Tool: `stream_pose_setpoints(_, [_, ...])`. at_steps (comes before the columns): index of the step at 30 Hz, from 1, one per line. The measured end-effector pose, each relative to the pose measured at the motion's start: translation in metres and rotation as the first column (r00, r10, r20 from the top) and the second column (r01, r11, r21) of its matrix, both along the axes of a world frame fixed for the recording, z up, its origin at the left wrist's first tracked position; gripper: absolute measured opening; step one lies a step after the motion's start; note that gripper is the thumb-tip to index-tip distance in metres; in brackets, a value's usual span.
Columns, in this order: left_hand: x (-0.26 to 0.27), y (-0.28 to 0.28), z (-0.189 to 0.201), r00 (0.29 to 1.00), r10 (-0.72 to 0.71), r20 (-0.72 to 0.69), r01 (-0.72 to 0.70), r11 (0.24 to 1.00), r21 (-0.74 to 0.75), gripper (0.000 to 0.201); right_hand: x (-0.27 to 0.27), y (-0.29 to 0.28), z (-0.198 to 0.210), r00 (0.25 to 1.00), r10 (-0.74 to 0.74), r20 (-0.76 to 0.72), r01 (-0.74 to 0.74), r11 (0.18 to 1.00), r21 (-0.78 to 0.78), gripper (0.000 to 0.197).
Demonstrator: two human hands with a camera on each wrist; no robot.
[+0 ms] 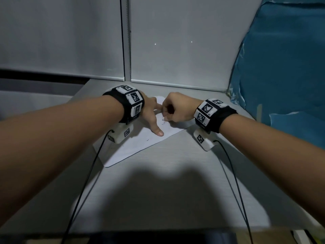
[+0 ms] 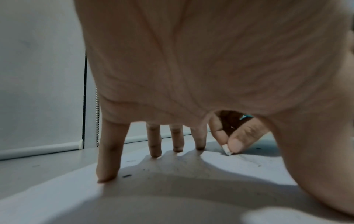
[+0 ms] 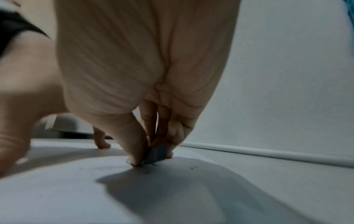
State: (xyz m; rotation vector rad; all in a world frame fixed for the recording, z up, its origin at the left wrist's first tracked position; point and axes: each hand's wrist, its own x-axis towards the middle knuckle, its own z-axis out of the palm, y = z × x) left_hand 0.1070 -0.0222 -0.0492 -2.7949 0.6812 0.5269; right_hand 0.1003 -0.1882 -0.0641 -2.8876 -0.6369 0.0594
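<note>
While the right hand point(image 1: 177, 108) pinches a small grey block point(image 3: 157, 153) between the thumb and the curled fingers, the lower edge of the block touches the white paper point(image 1: 140, 150) directly under its fingertips. The block looks like an eraser, and the step seems to be rubbing out the faint pencil marks point(image 1: 163, 122) at that place.

The left hand point(image 1: 149, 115) lies just beside the right one, spread open and holding nothing. Its straight fingertips point(image 2: 156, 152) press on the sheet, with the thumb on the near side of the rubbing spot and the other fingers on the far side.

To do this well, the strokes should probably be short and light, and should go away from the left fingertips, so that the sheet is pulled flat and not pushed into a fold. The paper lies loose on the grey table point(image 1: 175, 173), so the pressing hand must hold it firmly, close to the block.

Because the block is so small, the thumb nail may scratch the sheet; a slightly higher grip would help. Dark crumbs point(image 2: 126, 175) under the left palm should be brushed off gently, not smeared.
</note>
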Motion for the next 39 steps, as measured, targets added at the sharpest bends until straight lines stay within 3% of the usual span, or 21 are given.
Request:
stream_pose_setpoints(3, [-0.001,-0.003,0.002,1.000,0.007,-0.005,-0.007,1.000,0.017,0.126,0.004,-0.002,0.000,0.999,-0.032,0.025,0.032,0.999,-0.025,0.009])
stream_pose_setpoints(9, [-0.003,-0.008,0.005,1.000,-0.010,0.023,0.009,0.999,0.041,0.124,-0.012,-0.001,-0.006,0.993,0.109,-0.052,-0.110,0.994,-0.025,0.016])
stream_pose_setpoints(17, [-0.005,-0.012,0.010,1.000,0.027,0.007,-0.028,0.997,0.072,0.121,0.015,0.001,0.004,1.000,-0.013,0.023,0.014,0.999,-0.052,0.010])
stream_pose_setpoints(23, [-0.004,-0.017,0.013,0.999,0.001,-0.046,0.000,1.000,0.029,0.092,-0.015,0.003,0.000,0.990,0.134,-0.032,-0.134,0.991,0.003,0.009])
stream_pose_setpoints(28, [0.000,-0.015,0.010,0.999,0.024,-0.038,-0.023,0.999,0.036,0.123,0.003,-0.003,0.002,0.999,0.030,0.010,-0.030,1.000,-0.004,0.009])
stream_pose_setpoints(31, [0.000,-0.014,0.010,0.998,0.036,-0.043,-0.035,0.999,0.024,0.122,0.007,-0.001,0.001,1.000,0.004,0.025,-0.004,1.000,-0.016,0.009])
stream_pose_setpoints(36, [0.003,-0.014,0.007,0.993,0.048,-0.109,-0.049,0.999,-0.007,0.112,-0.014,0.000,-0.005,0.995,0.101,-0.017,-0.101,0.995,0.015,0.009])
stream_pose_setpoints(39, [0.006,-0.015,0.006,0.992,0.050,-0.119,-0.052,0.998,-0.020,0.117,-0.011,-0.005,-0.005,0.997,0.072,-0.017,-0.071,0.997,0.040,0.009])
